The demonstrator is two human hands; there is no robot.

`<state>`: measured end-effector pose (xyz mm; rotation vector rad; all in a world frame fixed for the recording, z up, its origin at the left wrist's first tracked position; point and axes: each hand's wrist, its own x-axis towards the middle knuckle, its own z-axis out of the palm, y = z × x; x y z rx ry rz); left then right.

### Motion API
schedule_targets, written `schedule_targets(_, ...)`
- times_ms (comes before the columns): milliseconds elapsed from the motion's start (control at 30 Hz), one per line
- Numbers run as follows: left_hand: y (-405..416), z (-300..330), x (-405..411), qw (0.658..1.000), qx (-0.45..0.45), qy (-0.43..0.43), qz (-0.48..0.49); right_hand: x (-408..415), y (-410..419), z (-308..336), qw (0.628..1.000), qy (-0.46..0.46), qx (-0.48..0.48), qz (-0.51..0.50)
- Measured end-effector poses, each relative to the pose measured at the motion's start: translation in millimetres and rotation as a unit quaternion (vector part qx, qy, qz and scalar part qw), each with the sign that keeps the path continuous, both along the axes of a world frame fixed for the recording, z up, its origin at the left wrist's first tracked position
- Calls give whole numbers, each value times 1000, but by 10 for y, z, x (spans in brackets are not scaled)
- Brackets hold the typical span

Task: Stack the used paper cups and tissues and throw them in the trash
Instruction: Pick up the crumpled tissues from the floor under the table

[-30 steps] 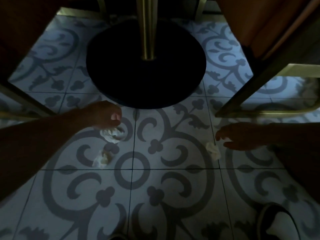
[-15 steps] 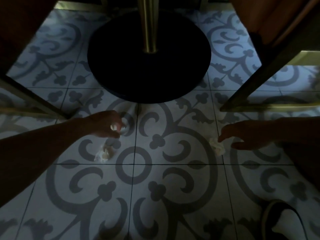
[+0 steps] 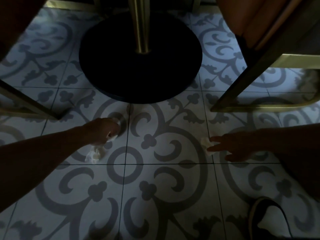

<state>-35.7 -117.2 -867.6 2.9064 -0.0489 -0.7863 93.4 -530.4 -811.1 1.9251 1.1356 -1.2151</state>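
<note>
Under a dim table, my left hand (image 3: 102, 131) is closed around a crumpled white tissue (image 3: 112, 137), of which only scraps show between the fingers. A second crumpled tissue (image 3: 94, 154) lies on the patterned floor tiles just below that hand. On the right, my right hand (image 3: 233, 146) hovers low with fingers spread, its fingertips touching a third crumpled tissue (image 3: 205, 142) on the floor. No paper cups are in view.
The round black table base (image 3: 140, 66) with its brass pole (image 3: 141, 25) stands just beyond my hands. Brass chair legs (image 3: 32, 104) slant in at the left and chair legs (image 3: 242, 80) at the right. A shoe (image 3: 266, 220) shows at lower right.
My left hand has closed on the tissue it was reaching and lifted it. My right hand has moved left onto the right-hand tissue. The view has shifted slightly forward.
</note>
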Motion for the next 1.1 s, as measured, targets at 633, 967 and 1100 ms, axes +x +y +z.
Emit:
schedule_targets(633, -876, 290, 387, 703, -497, 121, 494, 117, 30, -32, 978, -72, 194, -18)
schedule_targets(967, -1229, 282, 415, 564, -609, 237, 505, -22, 269, 157, 917, -64, 391, 41)
schedule_targets(1100, -1403, 336, 377, 534, -626, 254, 508, -136, 393, 179, 899, -48, 428, 78)
